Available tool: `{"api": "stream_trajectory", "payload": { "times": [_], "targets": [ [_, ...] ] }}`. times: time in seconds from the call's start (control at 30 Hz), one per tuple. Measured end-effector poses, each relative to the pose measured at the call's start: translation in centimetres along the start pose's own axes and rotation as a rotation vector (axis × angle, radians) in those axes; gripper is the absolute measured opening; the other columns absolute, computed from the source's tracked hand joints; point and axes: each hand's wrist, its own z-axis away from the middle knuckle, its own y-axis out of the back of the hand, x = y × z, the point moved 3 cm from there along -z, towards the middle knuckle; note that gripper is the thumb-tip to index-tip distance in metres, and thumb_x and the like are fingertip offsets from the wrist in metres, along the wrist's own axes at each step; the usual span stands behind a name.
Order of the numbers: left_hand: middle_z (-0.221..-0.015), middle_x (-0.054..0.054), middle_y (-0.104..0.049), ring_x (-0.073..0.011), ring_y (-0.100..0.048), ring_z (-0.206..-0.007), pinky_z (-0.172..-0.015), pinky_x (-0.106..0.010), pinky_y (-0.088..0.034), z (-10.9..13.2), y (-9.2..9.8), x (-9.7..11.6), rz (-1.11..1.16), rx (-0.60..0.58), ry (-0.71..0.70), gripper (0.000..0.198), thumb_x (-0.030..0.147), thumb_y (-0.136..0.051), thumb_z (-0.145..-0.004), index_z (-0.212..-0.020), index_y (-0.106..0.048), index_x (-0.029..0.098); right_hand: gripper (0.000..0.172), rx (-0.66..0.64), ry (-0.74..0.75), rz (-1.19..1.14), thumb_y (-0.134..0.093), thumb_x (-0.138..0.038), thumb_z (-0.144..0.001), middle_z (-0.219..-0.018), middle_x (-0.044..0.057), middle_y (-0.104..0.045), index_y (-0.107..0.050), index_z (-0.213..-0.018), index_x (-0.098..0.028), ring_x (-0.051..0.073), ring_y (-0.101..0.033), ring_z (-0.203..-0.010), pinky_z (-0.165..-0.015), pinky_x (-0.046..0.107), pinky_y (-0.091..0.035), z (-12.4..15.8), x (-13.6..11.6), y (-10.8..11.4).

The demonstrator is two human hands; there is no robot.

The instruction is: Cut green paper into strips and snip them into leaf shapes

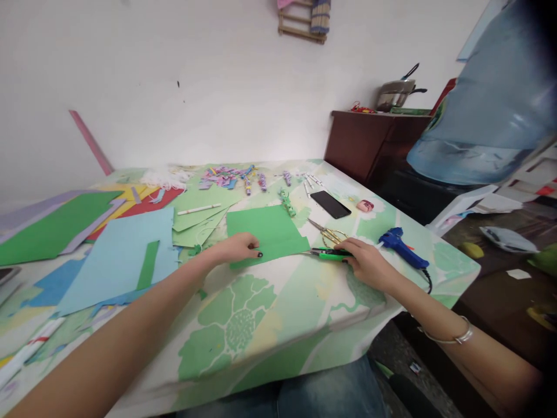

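Green paper [272,227] is laid on the tabletop [300,302], its lower left part touched by the curled left hand [236,248]; whether it is pinched cannot be told. Beside its right edge, a cutter [333,255] is gripped by the right hand [369,262]. Ideally, the paper should be held flat and the cutter guided slowly, clear of the left hand.

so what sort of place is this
Probably a room in a home, its table used for crafts: coloured sheets and a blue glue gun lie on the flowered tablecloth, and a big water bottle stands beside it.
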Motion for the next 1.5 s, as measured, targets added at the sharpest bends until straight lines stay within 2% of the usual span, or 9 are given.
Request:
{"api": "stream_trajectory", "payload": {
  "times": [0.13, 0.2, 0.27, 0.37, 0.47, 0.63, 0.73, 0.97, 1.5],
  "targets": [
    [-0.057, 0.003, -0.046, -0.0119, -0.043, -0.053, -0.05, -0.024, -0.031, 0.3, -0.4, 1.0, 0.038, 0.019, -0.029, 0.03, 0.039, -0.047, -0.082, -0.061, -0.048, 0.017, 0.033, -0.012, -0.003, -0.014, -0.048, -0.003, -0.072, -0.097, 0.008, -0.064, -0.061, -0.099, -0.018, 0.025, -0.06, -0.09, -0.077, 0.036, -0.047, -0.4, 0.3, 0.5],
    [-0.06, 0.001, -0.05, -0.0135, -0.046, -0.056, -0.051, -0.024, -0.034, 0.5, -0.6, 0.8, 0.023, 0.052, -0.035, 0.024, 0.037, -0.051, -0.079, -0.067, -0.052, 0.016, 0.033, -0.023, 0.002, -0.02, -0.048, -0.004, -0.072, -0.095, 0.008, -0.064, -0.062, -0.098, -0.018, 0.025, -0.06, -0.088, -0.076, 0.036, -0.047, -0.6, 0.5, 0.6],
    [-0.07, -0.002, -0.056, -0.0163, -0.051, -0.063, -0.056, -0.026, -0.039, 0.7, -0.9, 0.4, -0.006, 0.104, -0.059, 0.02, 0.034, -0.054, -0.078, -0.085, -0.057, 0.015, 0.034, -0.035, 0.013, -0.024, -0.048, -0.004, -0.072, -0.097, 0.008, -0.065, -0.062, -0.099, -0.018, 0.024, -0.06, -0.089, -0.077, 0.036, -0.047, -0.8, 0.6, 0.5],
    [-0.101, -0.008, -0.057, -0.0212, -0.053, -0.09, -0.079, -0.032, -0.041, 1.3, -1.4, -0.1, -0.059, 0.163, -0.172, 0.033, 0.027, -0.052, -0.081, -0.113, -0.055, 0.02, 0.036, -0.053, 0.038, -0.034, -0.048, -0.004, -0.072, -0.101, 0.009, -0.064, -0.062, -0.103, -0.018, 0.024, -0.059, -0.092, -0.08, 0.036, -0.046, -1.0, 0.6, 0.2],
    [-0.121, -0.006, -0.049, -0.0232, -0.043, -0.112, -0.097, -0.038, -0.031, 1.9, -2.0, -0.6, -0.112, 0.163, -0.283, 0.035, 0.021, -0.044, -0.087, -0.118, -0.057, 0.03, 0.037, -0.067, 0.062, -0.043, -0.048, -0.005, -0.073, -0.104, 0.009, -0.063, -0.061, -0.106, -0.018, 0.024, -0.058, -0.095, -0.083, 0.036, -0.046, -1.0, 0.3, -0.1],
    [-0.137, -0.004, -0.04, -0.0274, -0.029, -0.129, -0.105, -0.051, -0.016, 1.9, -2.7, -1.7, -0.167, 0.157, -0.318, 0.039, 0.024, -0.036, -0.092, -0.126, -0.05, 0.039, 0.041, -0.075, 0.085, -0.044, -0.047, -0.003, -0.073, -0.105, 0.009, -0.061, -0.061, -0.108, -0.019, 0.024, -0.058, -0.098, -0.085, 0.037, -0.047, -1.2, -0.4, -0.2],
    [-0.143, -0.002, -0.035, -0.0261, -0.025, -0.133, -0.106, -0.054, -0.008, 1.7, -2.7, -2.0, -0.174, 0.121, -0.321, 0.041, 0.024, -0.032, -0.094, -0.13, -0.044, 0.041, 0.042, -0.078, 0.101, -0.043, -0.046, -0.002, -0.072, -0.105, 0.009, -0.061, -0.061, -0.108, -0.019, 0.024, -0.058, -0.096, -0.083, 0.037, -0.048, -1.3, -0.8, -0.2],
    [-0.151, 0.005, -0.022, -0.0227, -0.016, -0.138, -0.108, -0.054, -0.003, 2.0, -2.3, -2.1, -0.194, 0.016, -0.313, 0.047, 0.021, -0.027, -0.095, -0.135, -0.031, 0.046, 0.041, -0.065, 0.113, -0.056, -0.045, -0.002, -0.072, -0.104, 0.01, -0.061, -0.062, -0.106, -0.018, 0.025, -0.058, -0.096, -0.084, 0.039, -0.048, -1.3, -0.5, -0.2],
    [-0.15, 0.007, -0.023, -0.0218, -0.015, -0.138, -0.109, -0.053, -0.005, 1.9, -2.4, -2.2, -0.189, 0.027, -0.282, 0.051, 0.016, -0.03, -0.093, -0.134, -0.033, 0.046, 0.041, -0.042, 0.15, -0.064, -0.045, 0.0, -0.07, -0.102, 0.01, -0.063, -0.064, -0.103, -0.017, 0.024, -0.06, -0.093, -0.081, 0.037, -0.049, -1.7, -0.8, -0.5]
  ]
}}
